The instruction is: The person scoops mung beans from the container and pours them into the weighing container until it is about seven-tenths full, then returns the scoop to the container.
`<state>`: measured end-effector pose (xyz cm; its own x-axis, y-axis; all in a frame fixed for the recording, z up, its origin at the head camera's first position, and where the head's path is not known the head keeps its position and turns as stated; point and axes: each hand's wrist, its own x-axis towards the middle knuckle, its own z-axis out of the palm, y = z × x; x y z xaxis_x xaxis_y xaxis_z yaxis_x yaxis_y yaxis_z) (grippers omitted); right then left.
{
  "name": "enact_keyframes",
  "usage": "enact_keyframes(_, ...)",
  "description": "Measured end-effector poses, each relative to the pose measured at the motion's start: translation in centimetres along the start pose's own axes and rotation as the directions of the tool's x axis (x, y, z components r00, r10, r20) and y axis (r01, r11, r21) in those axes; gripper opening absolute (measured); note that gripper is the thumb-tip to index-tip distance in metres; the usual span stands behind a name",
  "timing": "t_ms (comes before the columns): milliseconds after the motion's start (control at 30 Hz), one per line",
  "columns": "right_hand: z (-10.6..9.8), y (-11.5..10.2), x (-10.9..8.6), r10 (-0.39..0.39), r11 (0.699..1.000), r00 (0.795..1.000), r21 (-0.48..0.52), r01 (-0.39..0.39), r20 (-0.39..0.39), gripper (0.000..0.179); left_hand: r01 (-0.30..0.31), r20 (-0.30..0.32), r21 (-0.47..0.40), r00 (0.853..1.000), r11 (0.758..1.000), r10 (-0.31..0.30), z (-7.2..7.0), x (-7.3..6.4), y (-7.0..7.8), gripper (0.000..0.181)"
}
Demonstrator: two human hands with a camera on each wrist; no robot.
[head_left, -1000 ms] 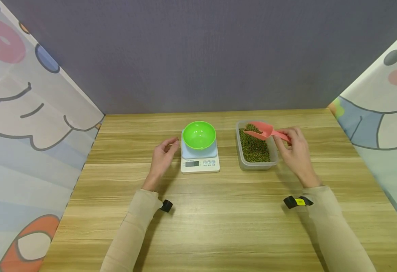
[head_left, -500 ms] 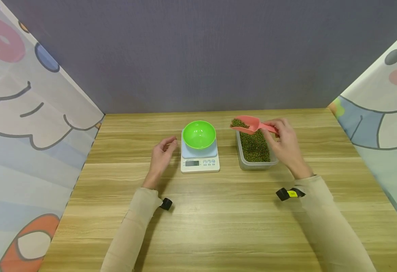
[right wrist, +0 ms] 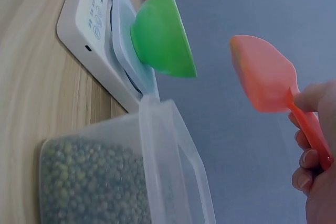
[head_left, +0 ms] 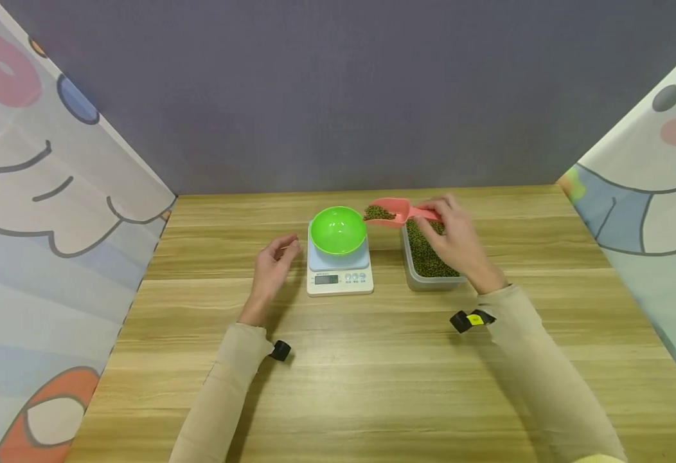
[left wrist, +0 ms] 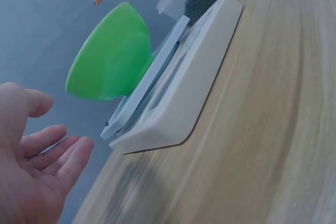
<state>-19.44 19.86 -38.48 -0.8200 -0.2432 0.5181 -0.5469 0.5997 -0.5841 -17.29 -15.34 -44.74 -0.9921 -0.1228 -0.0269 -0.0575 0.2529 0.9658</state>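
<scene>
Gripping the pink scoop (head_left: 400, 207), my right hand (head_left: 455, 241) brings its tip from above the container (head_left: 433, 283), a second ago, to near the green bowl (head_left: 338, 233) on the scale (head_left: 329, 289); my relaxed left hand (head_left: 270, 270) holds nothing. The head view shows beans (head_left: 378, 213) in the scoop; the right-wrist view reveals a gap between scoop and bowl.

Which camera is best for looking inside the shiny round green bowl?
The head view: it looks down into the shiny round green bowl, showing its bare inside. Both wrist views see it from the side, so only its outer wall shows.
</scene>
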Motion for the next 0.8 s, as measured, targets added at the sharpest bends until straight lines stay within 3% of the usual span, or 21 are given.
enact_keyframes(533, 1.9, -1.1, 2.1, -0.100, 0.988, 0.989, -0.108, 0.112, 0.111, 0.025, 0.016, 0.000, 0.010, 1.000, 1.000, -0.016, -0.5, -0.1, -0.3, 0.043)
enact_keyframes(800, 2.4, -1.3, 2.8, -0.063, 0.995, 0.973, -0.063, 0.079, 0.223, 0.025, 0.048, 0.022, 0.029, 0.999, 0.998, -0.049, -0.5, -1.2, 2.3, 0.041)
